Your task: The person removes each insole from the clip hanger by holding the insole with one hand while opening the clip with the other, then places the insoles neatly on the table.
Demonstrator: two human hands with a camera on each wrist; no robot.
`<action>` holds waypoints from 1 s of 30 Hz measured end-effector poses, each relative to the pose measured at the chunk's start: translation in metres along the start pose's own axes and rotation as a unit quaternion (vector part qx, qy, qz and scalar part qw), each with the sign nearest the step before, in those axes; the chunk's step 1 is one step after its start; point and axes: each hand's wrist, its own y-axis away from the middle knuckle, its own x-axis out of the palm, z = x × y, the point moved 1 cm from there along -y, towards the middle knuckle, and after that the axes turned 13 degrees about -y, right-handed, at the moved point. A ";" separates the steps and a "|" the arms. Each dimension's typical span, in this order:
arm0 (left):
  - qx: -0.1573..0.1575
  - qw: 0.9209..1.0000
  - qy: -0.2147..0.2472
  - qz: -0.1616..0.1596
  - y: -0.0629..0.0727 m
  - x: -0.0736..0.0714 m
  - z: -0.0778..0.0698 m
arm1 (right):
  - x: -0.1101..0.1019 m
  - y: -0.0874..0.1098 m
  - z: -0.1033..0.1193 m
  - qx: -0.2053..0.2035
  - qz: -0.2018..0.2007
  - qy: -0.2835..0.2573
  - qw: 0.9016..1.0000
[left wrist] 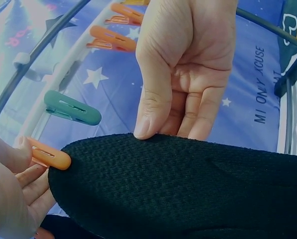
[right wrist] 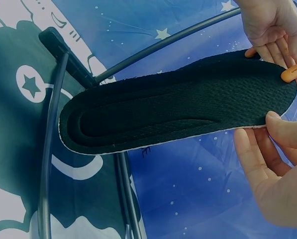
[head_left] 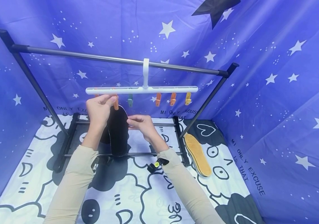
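A black insole (head_left: 118,133) hangs upright below the white clip hanger (head_left: 137,90), its top edge at an orange clothespin (left wrist: 51,155). My left hand (head_left: 97,109) pinches that clothespin between thumb and fingers; in the left wrist view its tip overlaps the insole's end. My right hand (head_left: 143,126) holds the insole's side edge near the top, thumb on the textured face and fingers behind. Partly hidden behind it is a second black insole (head_left: 105,137), with another orange clothespin (right wrist: 251,52) at its end.
The hanger hooks over the bar of a dark metal rack (head_left: 81,55). Farther right on it hang a green clothespin (head_left: 130,100), orange ones (head_left: 158,99) and a yellow one (head_left: 188,98). Yellow-tan insoles (head_left: 197,154) lie stacked on the patterned cloth (head_left: 137,199) right of the rack.
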 end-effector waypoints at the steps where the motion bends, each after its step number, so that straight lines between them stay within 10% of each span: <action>1: 0.000 1.000 0.000 0.000 0.000 0.000 0.000 | 0.000 0.000 0.000 0.000 0.000 -0.001 1.000; 30: -0.022 1.000 -0.013 -0.009 0.002 0.001 -0.001 | -0.003 0.003 0.000 -0.003 0.009 0.022 1.000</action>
